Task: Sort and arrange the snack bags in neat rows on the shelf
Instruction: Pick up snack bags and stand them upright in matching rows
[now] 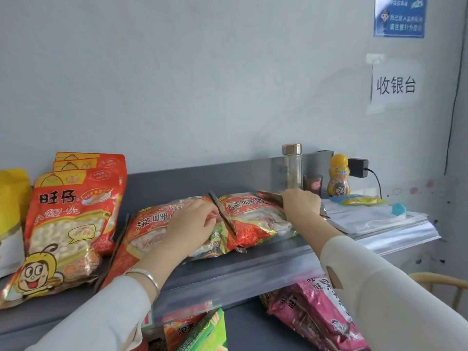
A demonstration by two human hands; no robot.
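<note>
Two hands rest on bags lying flat mid-shelf. Curled fingers of the left hand point(192, 221) pinch the right end of the left cracker bag point(154, 231). The right hand point(301, 201), its fingers pressed together, grips the far seam of the right cracker bag point(255, 219). The two bags overlap on the grey shelf point(192, 177). Red snack bags point(73, 214) stand to the left.

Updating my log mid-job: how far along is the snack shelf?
Done, it seems: three red bun bags stand one behind another at the left of the shelf. In hand: lying flat mid-shelf, the left rice-cracker bag, pinched by the left hand, and the right rice-cracker bag, gripped at its far end by the right hand. Probably left: the pink bags and green box jumbled below.
</note>
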